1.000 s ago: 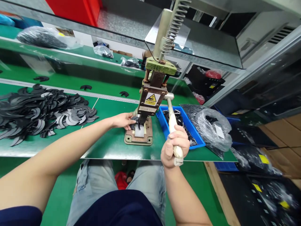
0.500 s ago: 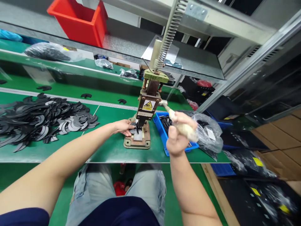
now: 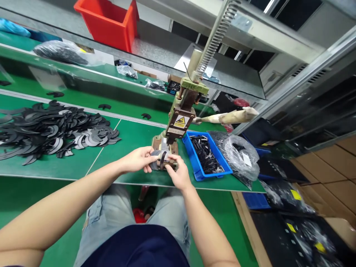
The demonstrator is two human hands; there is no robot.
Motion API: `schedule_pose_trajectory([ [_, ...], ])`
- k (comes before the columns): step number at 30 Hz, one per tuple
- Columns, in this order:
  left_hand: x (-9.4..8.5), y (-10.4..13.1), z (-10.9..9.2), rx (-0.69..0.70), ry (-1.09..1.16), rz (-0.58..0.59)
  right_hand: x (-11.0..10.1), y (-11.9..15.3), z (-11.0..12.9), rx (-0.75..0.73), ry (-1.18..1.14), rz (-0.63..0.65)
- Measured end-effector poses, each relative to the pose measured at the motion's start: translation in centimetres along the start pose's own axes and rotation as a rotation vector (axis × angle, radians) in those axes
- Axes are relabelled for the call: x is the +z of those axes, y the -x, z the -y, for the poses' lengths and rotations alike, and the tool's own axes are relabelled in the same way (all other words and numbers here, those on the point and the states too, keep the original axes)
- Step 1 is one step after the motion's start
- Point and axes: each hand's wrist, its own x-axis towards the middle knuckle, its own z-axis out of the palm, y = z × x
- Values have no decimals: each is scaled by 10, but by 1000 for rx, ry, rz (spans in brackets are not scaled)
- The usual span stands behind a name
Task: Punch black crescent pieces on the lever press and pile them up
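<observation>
My left hand pinches a flat dark grey curved piece just in front of the hand press. A narrow black strip stands out across that piece. From the other side, my right hand closes thumb and fingers at the strip, partly covering the press base. The press's long, pale wrapped lever sticks out to the right, with no hand on it.
A heap of curved dark pieces covers the left of the green table. Right of the press stand a blue tray of small black parts and a clear plastic bag. A red bin sits on the shelf above.
My right hand has let go of the lever and come down to the piece beside my left hand. The lever has swung up. My left hand has drawn the piece towards me, off the press spot.
</observation>
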Motion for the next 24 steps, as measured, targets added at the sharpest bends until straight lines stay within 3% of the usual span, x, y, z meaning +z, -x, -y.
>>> schedule_pose_trajectory([
  [4,8,8,7,18,-58,-4,5,1,16,-169,107,61],
  [7,12,15,6,165,-260,-221,-1,0,19,-242,227,57],
  [9,18,20,2,273,-429,-301,-3,1,19,-274,282,56],
  [13,32,17,0,293,-568,-234,-5,5,21,-337,335,55],
  [20,37,-4,21,85,-154,-9,-12,12,18,-384,285,68],
  [22,39,-3,20,75,-166,-5,-12,15,15,-358,259,68],
  [24,44,-1,16,113,-292,-75,-11,18,13,-328,271,66],
])
